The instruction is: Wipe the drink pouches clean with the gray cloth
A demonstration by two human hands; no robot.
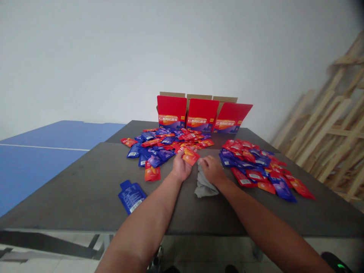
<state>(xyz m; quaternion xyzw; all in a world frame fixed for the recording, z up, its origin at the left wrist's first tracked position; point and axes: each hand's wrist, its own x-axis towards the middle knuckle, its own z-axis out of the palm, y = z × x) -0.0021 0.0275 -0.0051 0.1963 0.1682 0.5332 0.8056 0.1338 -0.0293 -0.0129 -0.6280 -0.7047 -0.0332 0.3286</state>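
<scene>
My left hand (182,168) is closed on a red and orange pouch (190,156), held a little above the middle of the table. Beside it, my right hand (212,169) grips a crumpled grey cloth (205,187) that hangs down to the tabletop. A loose heap of red and blue pouches (155,153) lies just beyond and left of my left hand. To the right of my right hand spreads another pile of red and blue pouches (256,163). One blue pouch (132,196) lies alone at the near left, close to my left forearm.
Three open red and purple cartons (200,113) stand side by side at the back of the dark table (85,197). A blue table (51,163) with a white line is on the left. Wooden slats (327,129) lean at the right.
</scene>
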